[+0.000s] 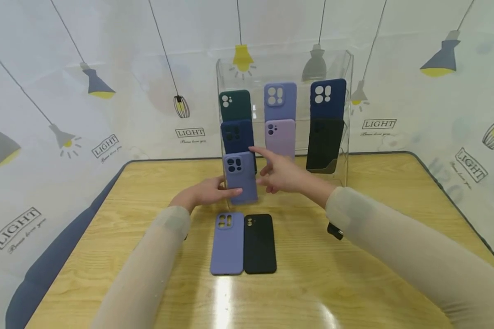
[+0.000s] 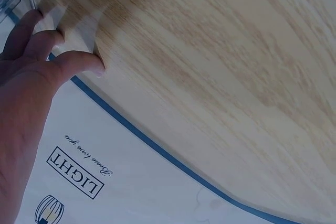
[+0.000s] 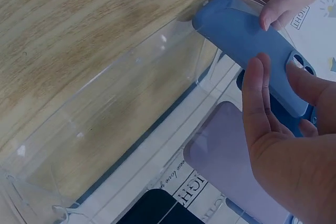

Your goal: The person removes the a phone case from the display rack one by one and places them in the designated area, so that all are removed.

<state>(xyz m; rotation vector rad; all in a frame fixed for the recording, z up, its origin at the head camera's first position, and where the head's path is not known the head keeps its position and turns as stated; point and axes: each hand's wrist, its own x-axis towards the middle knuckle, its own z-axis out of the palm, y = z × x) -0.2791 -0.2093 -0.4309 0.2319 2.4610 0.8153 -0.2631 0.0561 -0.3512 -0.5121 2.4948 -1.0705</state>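
In the head view a periwinkle phone case (image 1: 243, 183) stands in the lowest tier at the left of a clear display stand (image 1: 349, 68). My left hand (image 1: 207, 189) grips the stand's left side, thumb across the front over the case's lower part, the other fingers on the outer side. My right hand (image 1: 281, 171) is at the case's right edge, index finger extended toward the navy case (image 1: 238, 137) behind it. In the right wrist view, the right hand's thumb and fingers are spread over the periwinkle case (image 3: 241, 32). Whether they touch it, I cannot tell.
Above are a dark green case (image 1: 235, 105), another periwinkle case (image 1: 286, 105), a lilac case (image 1: 281, 141), a blue case (image 1: 333, 98) and a black case (image 1: 324, 144). A periwinkle case (image 1: 227, 249) and a black case (image 1: 260, 246) lie side by side on the wooden table (image 1: 333, 288).
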